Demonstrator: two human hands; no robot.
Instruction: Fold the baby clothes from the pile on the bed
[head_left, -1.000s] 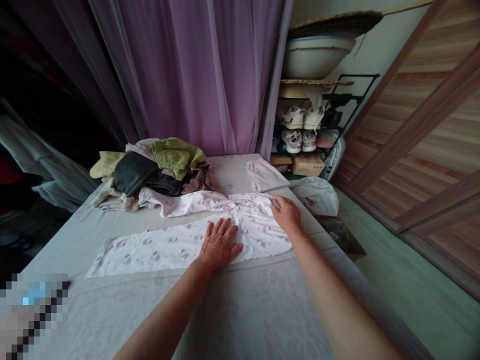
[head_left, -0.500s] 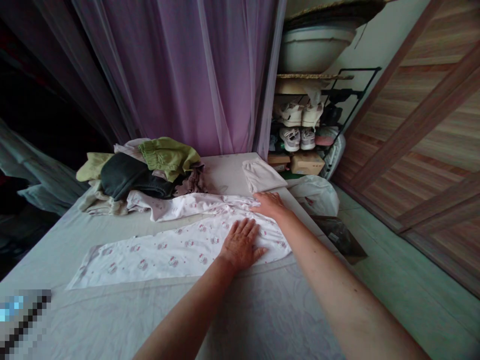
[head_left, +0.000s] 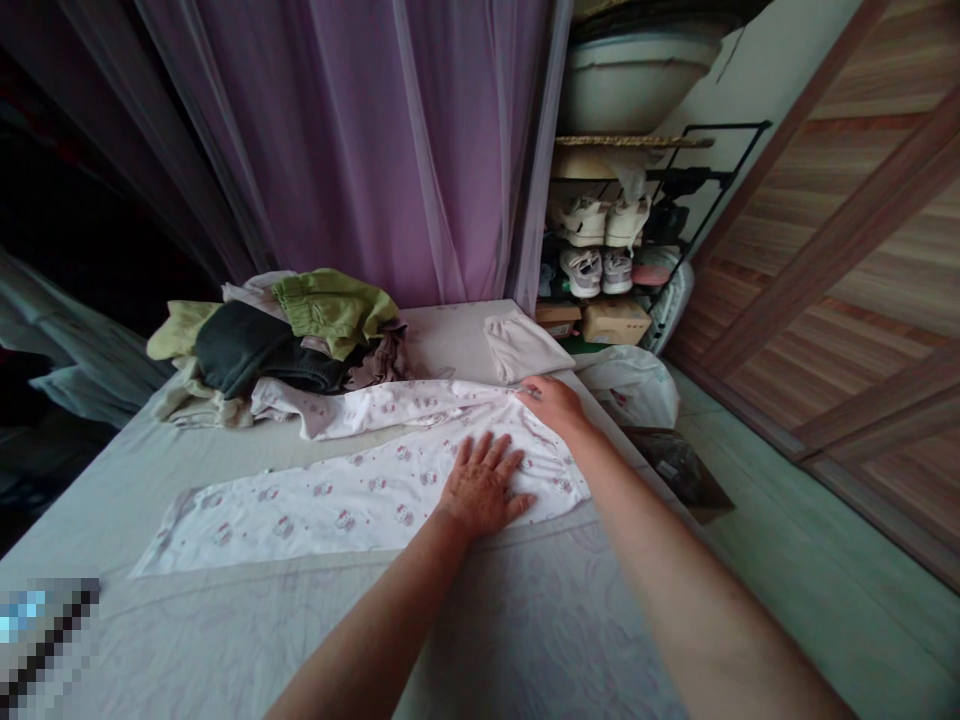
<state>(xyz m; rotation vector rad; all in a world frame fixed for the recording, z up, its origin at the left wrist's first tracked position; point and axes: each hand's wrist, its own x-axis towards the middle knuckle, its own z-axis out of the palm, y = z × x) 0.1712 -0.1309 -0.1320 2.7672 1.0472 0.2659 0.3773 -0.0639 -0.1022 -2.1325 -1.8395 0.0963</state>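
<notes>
White printed pants [head_left: 300,507] lie spread across the bed, with small cartoon faces along the legs. One leg stretches toward me on the left; the other runs behind it to the clothes pile. My left hand [head_left: 484,487] rests flat on the near part, fingers spread. At the right end my right hand [head_left: 553,402] has its fingers closed on the far corner of the waist. Just beyond it lies a folded pale pink garment [head_left: 525,347].
A heap of clothes with green shorts [head_left: 334,310] and a dark garment [head_left: 244,345] sits at the back left. Behind hangs a purple curtain [head_left: 337,150]. On the right, a shoe rack [head_left: 667,178] holds sneakers [head_left: 585,270]. A blurred device [head_left: 45,630] lies at the near left.
My right hand has shifted slightly right and away from me, its fingers closing on the waist. The fabric there looks pulled straighter. My left hand stays flat in place.
</notes>
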